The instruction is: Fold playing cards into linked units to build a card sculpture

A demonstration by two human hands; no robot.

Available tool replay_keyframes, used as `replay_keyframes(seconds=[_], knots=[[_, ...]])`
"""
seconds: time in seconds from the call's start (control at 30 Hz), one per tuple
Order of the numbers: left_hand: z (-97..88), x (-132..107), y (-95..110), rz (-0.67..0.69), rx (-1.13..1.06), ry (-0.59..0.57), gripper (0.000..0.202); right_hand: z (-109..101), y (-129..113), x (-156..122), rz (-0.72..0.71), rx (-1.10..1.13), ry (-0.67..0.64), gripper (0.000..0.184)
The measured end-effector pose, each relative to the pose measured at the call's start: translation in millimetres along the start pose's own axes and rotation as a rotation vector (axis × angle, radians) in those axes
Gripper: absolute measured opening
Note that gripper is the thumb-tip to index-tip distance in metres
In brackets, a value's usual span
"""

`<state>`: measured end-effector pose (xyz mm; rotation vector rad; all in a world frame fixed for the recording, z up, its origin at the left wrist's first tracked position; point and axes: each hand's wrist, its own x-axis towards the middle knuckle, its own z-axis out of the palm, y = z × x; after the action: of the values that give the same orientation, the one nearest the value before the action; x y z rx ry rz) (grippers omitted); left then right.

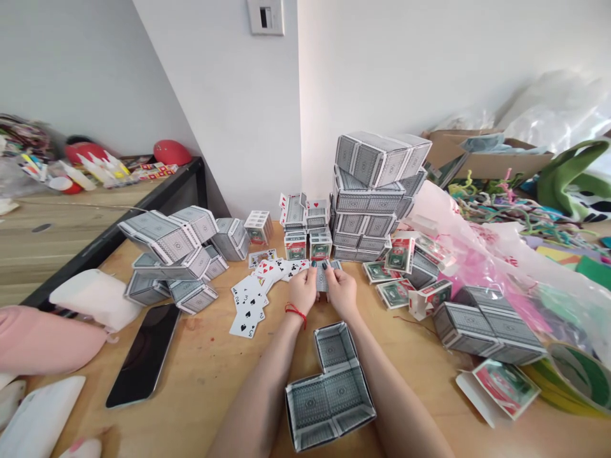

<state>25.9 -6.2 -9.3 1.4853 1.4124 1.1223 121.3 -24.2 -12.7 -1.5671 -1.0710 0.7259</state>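
Both of my hands meet over the table, thumbs on top, pinching a grey-backed playing card [322,280]; whether it is one card or several stacked I cannot tell. My left hand [302,290], with a red string on its wrist, is closed on the card's left side. On its right side my right hand [343,291] is closed too. Loose face-up playing cards [251,302] fan out left of my left hand. Between my forearms lies an L-shaped open tray folded from cards [329,397]. Just beyond my hands stand two upright card boxes [320,247].
A tall stack of card-built blocks [367,203] rises behind my right hand, a lower one [167,254] at left. Opened card boxes [394,294], a card block [487,324] and green-yellow tape [573,378] lie right. A phone [143,356] and pink cap [42,340] lie left.
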Motion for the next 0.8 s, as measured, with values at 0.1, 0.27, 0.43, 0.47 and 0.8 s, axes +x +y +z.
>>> replay_keyframes(seconds=[0.1,0.27,0.43,0.47,0.8], knots=[[-1.5,-2,0,0.021,-0.005,0.039,0.041,-6,1,4,0.033,0.078,0.044,0.044],[-9.5,2,-2,0.003,-0.074,0.180,0.039,-12,10,13,0.034,0.110,0.182,0.046],[-12.5,6,-5,0.066,-0.164,0.273,0.028,-11,17,16,0.040,0.075,0.251,0.049],[-12.5,5,-5,0.093,-0.173,0.290,0.024,-11,17,15,0.055,0.080,0.256,0.050],[-16.2,7,-13,0.331,0.412,0.319,0.039,-11,9,11,0.121,0.172,0.237,0.040]])
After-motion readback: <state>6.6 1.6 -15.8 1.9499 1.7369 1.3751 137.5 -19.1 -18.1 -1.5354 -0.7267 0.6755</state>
